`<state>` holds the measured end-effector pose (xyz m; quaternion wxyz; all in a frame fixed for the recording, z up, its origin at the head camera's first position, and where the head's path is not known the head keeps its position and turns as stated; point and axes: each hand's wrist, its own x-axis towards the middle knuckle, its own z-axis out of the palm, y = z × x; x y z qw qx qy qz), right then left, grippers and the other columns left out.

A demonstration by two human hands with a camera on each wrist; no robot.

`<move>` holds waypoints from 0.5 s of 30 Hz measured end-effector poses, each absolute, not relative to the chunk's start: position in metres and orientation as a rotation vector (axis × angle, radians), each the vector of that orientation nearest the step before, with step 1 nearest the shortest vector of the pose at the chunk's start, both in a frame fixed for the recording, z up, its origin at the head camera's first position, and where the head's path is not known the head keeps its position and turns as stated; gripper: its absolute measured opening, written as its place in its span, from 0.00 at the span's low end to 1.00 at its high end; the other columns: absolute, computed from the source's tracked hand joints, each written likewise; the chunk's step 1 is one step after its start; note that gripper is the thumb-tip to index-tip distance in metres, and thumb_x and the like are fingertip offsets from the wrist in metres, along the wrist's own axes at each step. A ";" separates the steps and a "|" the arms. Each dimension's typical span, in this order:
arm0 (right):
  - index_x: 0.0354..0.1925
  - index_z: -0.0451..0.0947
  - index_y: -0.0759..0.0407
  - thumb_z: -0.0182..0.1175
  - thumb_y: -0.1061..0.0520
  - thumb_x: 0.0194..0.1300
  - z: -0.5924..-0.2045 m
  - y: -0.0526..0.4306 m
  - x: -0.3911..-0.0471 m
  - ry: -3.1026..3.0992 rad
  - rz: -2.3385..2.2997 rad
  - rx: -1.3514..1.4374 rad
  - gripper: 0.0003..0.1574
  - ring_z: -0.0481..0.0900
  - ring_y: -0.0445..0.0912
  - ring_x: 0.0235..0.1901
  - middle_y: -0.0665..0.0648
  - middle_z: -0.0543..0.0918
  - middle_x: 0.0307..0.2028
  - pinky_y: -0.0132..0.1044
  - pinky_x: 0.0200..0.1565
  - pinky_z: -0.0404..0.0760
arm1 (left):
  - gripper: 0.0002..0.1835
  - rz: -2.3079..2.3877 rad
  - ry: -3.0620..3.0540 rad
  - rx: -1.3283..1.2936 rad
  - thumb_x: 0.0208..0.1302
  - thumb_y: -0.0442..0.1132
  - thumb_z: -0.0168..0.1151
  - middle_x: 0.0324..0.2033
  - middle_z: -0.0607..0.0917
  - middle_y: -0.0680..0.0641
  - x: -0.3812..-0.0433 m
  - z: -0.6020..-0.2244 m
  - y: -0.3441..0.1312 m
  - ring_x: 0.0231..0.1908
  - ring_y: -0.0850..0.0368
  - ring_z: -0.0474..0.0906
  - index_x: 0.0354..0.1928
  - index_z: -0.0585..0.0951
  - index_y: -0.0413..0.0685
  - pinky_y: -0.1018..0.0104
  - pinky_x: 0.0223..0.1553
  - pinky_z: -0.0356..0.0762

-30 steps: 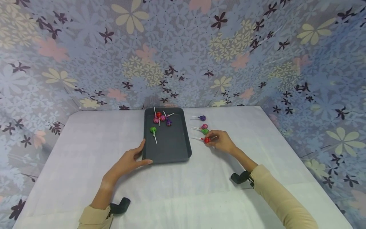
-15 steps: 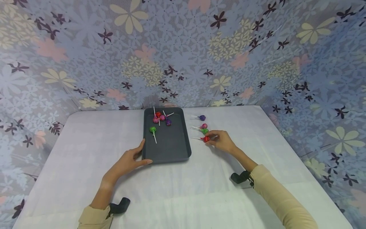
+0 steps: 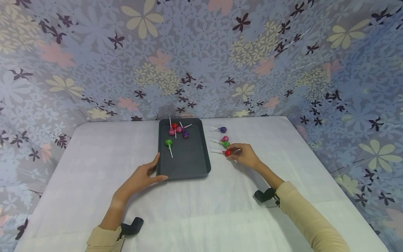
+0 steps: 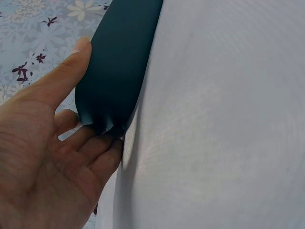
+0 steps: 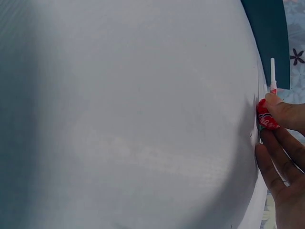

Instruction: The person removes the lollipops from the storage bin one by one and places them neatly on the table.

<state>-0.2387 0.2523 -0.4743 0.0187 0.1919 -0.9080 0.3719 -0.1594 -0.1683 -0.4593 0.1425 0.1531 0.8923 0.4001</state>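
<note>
My right hand point(image 3: 244, 155) pinches the round head of a red lollipop point(image 3: 227, 153) between thumb and fingers, just right of the tray. In the right wrist view the red wrapper point(image 5: 267, 115) shows at the thumb tip, its white stick point(image 5: 272, 70) pointing toward the tray. My left hand point(image 3: 140, 177) grips the near left corner of a dark grey tray point(image 3: 185, 168), thumb on the near edge, fingers along the left side. In the left wrist view its fingers curl at the corner of the tray point(image 4: 121, 52). Beyond my right hand lie a green lollipop point(image 3: 225, 144) and a pink one point(image 3: 225, 139).
A purple lollipop point(image 3: 223, 130) lies farther back, right of the tray. Inside the tray a green lollipop point(image 3: 168, 142) lies apart from a cluster of red, pink and purple ones point(image 3: 178, 130). White cloth point(image 3: 201, 217) covers the table; a floral curtain point(image 3: 201, 63) hangs behind.
Almost nothing differs: the red lollipop shifts very slightly in my right fingers. Both hands and the tray stay in place.
</note>
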 end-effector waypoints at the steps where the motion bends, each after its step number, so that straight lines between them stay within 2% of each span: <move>1: 0.46 0.84 0.65 0.72 0.66 0.53 -0.474 0.253 -0.239 -2.820 1.153 0.595 0.20 0.84 0.52 0.42 0.61 0.87 0.40 0.38 0.41 0.85 | 0.54 1.153 2.575 0.441 0.59 0.59 0.66 0.73 0.56 0.36 -0.159 -0.459 -0.168 0.72 0.37 0.54 0.77 0.47 0.47 0.42 0.69 0.60; 10: 0.45 0.85 0.63 0.72 0.65 0.53 -0.472 0.255 -0.239 -2.829 1.160 0.565 0.18 0.84 0.51 0.41 0.59 0.88 0.40 0.35 0.39 0.84 | 0.55 1.139 2.582 0.444 0.59 0.60 0.66 0.73 0.56 0.36 -0.160 -0.458 -0.169 0.72 0.37 0.55 0.77 0.47 0.46 0.42 0.69 0.60; 15: 0.45 0.85 0.62 0.72 0.64 0.54 -0.471 0.255 -0.239 -2.835 1.153 0.564 0.17 0.84 0.50 0.42 0.58 0.88 0.40 0.37 0.40 0.84 | 0.54 1.133 2.585 0.451 0.60 0.60 0.65 0.73 0.56 0.35 -0.160 -0.458 -0.169 0.72 0.36 0.55 0.77 0.47 0.45 0.42 0.69 0.60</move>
